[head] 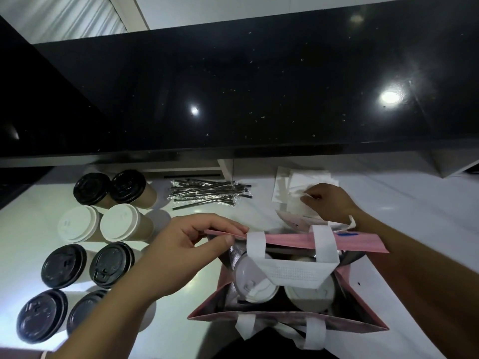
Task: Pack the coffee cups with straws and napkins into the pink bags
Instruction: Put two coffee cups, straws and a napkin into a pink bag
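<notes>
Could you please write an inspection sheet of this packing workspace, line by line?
Surface: white counter, lit in patches, under a glossy black shelf.
Job's things: open pink bag with white-lidded cups inside; eight lidded cups at left in two columns, black lids except one white-lidded pair; wrapped straws in a pile; napkins in a loose stack.
Clutter: another pink bag lying flat behind the open one.
Grips: left hand pinches the bag's far rim; right hand pinches a napkin.
Cables: nothing seen.
Surroundings: dim room; lamp reflections on the black shelf.
</notes>
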Available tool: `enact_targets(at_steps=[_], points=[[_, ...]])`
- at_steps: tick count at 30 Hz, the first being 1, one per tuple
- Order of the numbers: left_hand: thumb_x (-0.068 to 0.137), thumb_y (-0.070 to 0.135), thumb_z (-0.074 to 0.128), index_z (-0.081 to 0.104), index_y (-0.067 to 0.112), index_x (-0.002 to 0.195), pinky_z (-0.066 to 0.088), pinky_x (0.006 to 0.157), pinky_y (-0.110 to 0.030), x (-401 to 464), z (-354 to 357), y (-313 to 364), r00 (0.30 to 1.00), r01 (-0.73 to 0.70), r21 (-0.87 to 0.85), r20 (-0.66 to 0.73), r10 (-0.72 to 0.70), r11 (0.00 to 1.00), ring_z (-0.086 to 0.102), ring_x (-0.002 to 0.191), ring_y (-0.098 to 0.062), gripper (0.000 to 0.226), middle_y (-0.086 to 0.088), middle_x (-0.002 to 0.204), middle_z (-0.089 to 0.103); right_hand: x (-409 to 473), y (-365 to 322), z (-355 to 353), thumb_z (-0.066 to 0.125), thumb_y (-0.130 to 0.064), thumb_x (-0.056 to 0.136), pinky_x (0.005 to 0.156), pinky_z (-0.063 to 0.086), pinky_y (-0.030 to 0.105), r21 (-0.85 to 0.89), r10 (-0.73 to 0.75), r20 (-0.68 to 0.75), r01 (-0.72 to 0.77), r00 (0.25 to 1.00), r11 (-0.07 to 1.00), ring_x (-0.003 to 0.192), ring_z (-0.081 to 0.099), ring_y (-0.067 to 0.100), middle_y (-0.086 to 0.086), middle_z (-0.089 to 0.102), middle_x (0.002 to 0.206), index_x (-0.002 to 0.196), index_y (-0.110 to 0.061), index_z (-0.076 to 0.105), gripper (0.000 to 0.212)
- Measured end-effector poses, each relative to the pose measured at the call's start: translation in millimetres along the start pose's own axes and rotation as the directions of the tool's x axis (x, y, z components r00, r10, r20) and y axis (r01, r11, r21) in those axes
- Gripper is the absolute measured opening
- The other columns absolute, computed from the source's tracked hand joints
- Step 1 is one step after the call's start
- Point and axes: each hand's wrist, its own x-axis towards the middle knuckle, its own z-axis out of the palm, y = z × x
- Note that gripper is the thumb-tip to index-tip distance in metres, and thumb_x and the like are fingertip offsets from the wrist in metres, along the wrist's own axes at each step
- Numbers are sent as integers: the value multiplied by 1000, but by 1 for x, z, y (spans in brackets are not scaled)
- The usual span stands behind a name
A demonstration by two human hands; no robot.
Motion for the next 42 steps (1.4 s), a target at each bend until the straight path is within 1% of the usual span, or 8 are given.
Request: enact_targets(at_steps=[6,11,18,24,28,31,37,42], points=[[84,32,71,84,29,93,61,85,-30,0,1,2,1000,-11,-49,-7,11,999,75,106,-25,16,-2,112,80,-1,-2,-5,51,-30,104,92,48,34,109,65,23,-67,998,992,105,64,26,7,73,117,112,-9,77,34],[86,30,70,83,27,95,61,89,-30,1,0,1,1000,-26,-45,-9,25,999,75,108,-23,17,-2,111,80,-1,3,-3,47,-24,104,84,53,42,135,85,-35,-80,996,988,89,67,35,21,74,95,97,3,73,38],[93,19,69,83,29,98,59,93,-28,7,2,-2,997,-49,-28,-62,47,998,75,103,-19,18,-2,107,81,-16,7,-17,45,-28,104,56,38,26,381,205,-350,-61,914,922,63,56,21,2,61,72,92,-14,65,27],[100,10,66,83,35,95,57,80,-18,10,5,-2,991,-84,34,-103,87,996,76,95,-12,31,3,99,81,-88,-6,-56,45,-42,106,62,46,21,497,244,-461,21,853,868,85,58,10,-3,61,99,111,-26,58,21],[103,15,64,81,38,97,60,77,-25,11,5,-1,989,-67,139,-122,85,988,75,97,-13,29,7,99,80,-159,-39,-87,40,-50,104,64,44,20,464,201,-589,124,783,877,87,57,7,-21,57,96,110,-31,55,25],[102,23,64,80,42,96,55,70,-10,12,8,0,981,-86,180,-158,115,980,74,92,-4,26,14,94,80,-207,-70,-116,37,-59,99,62,44,22,381,107,-666,213,739,900,84,58,-2,-27,59,91,100,-44,51,21],[102,32,65,78,43,95,51,61,-7,17,13,-1,975,-106,187,-175,139,977,73,84,-2,17,12,88,79,-248,-131,-131,30,-61,95,53,39,13,-32,-305,-354,315,884,949,83,58,-3,-35,59,96,99,-51,48,21],[101,36,64,77,44,93,50,66,-19,21,13,-5,970,-120,239,-177,165,964,69,81,2,17,16,86,77,-202,-159,-73,54,-30,103,84,55,23,-399,-351,-8,319,936,860,101,67,15,-10,66,125,128,-41,52,27]])
